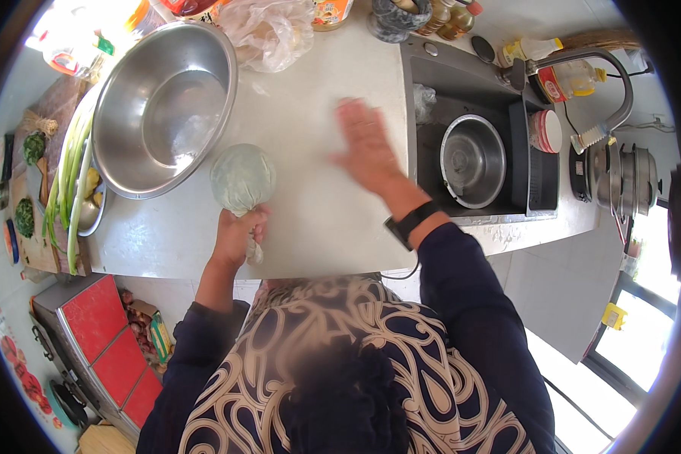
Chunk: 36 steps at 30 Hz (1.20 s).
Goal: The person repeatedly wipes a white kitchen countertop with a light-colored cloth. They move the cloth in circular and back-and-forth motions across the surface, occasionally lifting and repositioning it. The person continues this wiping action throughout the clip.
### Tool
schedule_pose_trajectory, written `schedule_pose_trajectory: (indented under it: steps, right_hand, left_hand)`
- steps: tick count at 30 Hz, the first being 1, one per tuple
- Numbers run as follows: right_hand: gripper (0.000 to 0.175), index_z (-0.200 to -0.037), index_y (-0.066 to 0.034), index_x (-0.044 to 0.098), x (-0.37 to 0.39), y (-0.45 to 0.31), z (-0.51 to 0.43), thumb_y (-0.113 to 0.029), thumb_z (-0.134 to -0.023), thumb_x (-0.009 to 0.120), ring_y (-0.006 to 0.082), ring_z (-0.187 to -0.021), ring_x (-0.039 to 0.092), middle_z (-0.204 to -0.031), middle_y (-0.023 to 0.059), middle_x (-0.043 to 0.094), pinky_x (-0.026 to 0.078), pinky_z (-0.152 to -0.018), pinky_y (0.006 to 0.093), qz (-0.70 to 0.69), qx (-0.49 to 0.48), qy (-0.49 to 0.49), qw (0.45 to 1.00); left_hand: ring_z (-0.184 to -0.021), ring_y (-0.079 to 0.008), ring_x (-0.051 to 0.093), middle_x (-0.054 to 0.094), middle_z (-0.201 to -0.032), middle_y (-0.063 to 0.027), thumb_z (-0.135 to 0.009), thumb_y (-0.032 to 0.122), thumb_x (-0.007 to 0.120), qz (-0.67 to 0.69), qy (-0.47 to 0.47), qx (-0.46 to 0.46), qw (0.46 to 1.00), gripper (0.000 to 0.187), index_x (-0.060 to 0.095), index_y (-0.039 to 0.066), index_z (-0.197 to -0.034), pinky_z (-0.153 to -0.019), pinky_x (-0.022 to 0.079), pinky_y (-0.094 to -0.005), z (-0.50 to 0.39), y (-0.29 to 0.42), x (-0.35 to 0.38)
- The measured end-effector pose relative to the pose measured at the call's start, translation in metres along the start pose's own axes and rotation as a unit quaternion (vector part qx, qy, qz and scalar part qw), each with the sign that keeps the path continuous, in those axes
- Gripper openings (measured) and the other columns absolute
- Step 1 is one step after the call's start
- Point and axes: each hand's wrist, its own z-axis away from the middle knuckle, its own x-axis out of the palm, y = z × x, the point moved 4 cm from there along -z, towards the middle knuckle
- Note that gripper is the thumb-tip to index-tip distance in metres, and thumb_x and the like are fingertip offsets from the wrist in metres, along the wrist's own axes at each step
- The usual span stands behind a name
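My left hand (234, 234) is closed around the gathered neck of a pale green, round bundle (243, 175). The bundle looks like a thin bag or cloth stretched tight over something, and its contents are hidden. Its loose tail hangs below my fist, close to the counter's front edge. My right hand (369, 146) is spread flat over the pale countertop (318, 227), left of the sink, with nothing in it. Motion blurs its fingers, and whether it touches the surface I cannot tell. Just beyond the bundle, a large stainless steel basin (164, 113) appears empty.
A dark sink (425, 187) on the right holds a metal bowl (474, 162), under a curved faucet (627, 85). Scallions (71, 187) lie across a plate and wooden board at left. A crumpled plastic bag (272, 34), a stone mortar (394, 20) and bottles line the back.
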Motion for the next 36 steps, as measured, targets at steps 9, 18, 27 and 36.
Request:
schedule_pose_trajectory:
  steps: [9, 18, 27, 36]
  right_hand:
    - [0.087, -0.163, -0.0015, 0.014, -0.025, 0.046, -0.007, -0.046, -0.100, 0.056, 0.0316, -0.159, 0.002, -0.171, 0.0201, 0.009, 0.002, -0.128, 0.0456, 0.047, 0.141, -0.043, 0.988]
    - [0.095, -0.161, -0.0074, 0.028, 0.012, -0.063, -0.019, -0.058, -0.089, 0.066, 0.0242, -0.158, 0.012, -0.170, 0.0077, 0.021, 0.005, -0.129, 0.0478, -0.137, -0.170, -0.056, 0.974]
    - [0.088, -0.162, -0.0011, 0.013, -0.038, 0.089, -0.030, -0.053, -0.101, 0.050, 0.0288, -0.159, -0.005, -0.172, 0.0154, 0.003, -0.002, -0.128, 0.0456, 0.083, 0.272, -0.054, 0.957]
    - [0.087, -0.161, -0.0057, 0.027, 0.010, -0.084, -0.067, -0.050, -0.095, 0.062, 0.0266, -0.158, 0.013, -0.169, 0.0081, 0.025, 0.008, -0.129, 0.0486, 0.031, -0.225, -0.097, 0.969]
  left_hand:
    - [-0.049, -0.0120, 0.043, 0.045, -0.061, -0.0011, -0.083, 0.004, 0.059, -0.002, -0.016, 0.003, 1.000, 0.011, 0.061, -0.002, -0.092, -0.047, 0.035, -0.0281, -0.002, 0.002, 0.003]
    - [-0.050, -0.0126, 0.046, 0.048, -0.062, -0.0020, -0.084, 0.005, 0.060, -0.016, -0.008, -0.009, 1.000, 0.011, 0.062, -0.002, -0.091, -0.048, 0.036, -0.0284, -0.002, 0.005, 0.002]
    - [-0.050, -0.0130, 0.045, 0.047, -0.061, -0.0023, -0.082, 0.004, 0.059, -0.017, -0.008, -0.019, 1.000, 0.011, 0.061, -0.002, -0.091, -0.048, 0.036, -0.0288, -0.002, 0.007, 0.004]
    - [-0.050, -0.0127, 0.045, 0.048, -0.062, -0.0032, -0.082, 0.005, 0.059, -0.022, -0.007, -0.018, 1.000, 0.010, 0.061, -0.002, -0.090, -0.048, 0.038, -0.0288, -0.002, 0.007, 0.004]
